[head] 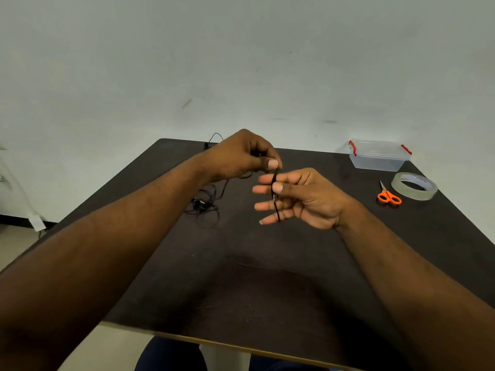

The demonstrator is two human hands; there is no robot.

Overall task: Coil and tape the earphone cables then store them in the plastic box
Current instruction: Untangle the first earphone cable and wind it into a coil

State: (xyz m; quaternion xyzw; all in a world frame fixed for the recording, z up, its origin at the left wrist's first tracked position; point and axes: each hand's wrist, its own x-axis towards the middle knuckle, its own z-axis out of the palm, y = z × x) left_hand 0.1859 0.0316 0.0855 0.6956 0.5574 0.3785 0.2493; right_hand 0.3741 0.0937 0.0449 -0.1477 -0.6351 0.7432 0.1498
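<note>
Left hand: pinches the black earphone cable above the right hand.
Right hand: fingers spread, thumb pressing cable wound across them.
Loose cable: heaped on the table, left of the hands.
Plastic box: red clips, far right of the hands.
Tape roll: printing unreadable; orange scissors beside it.

Clear lidded plastic box at dark table's far right corner, tape roll and orange-handled scissors just before it — tangled black earphone cable lying left of centre
</note>
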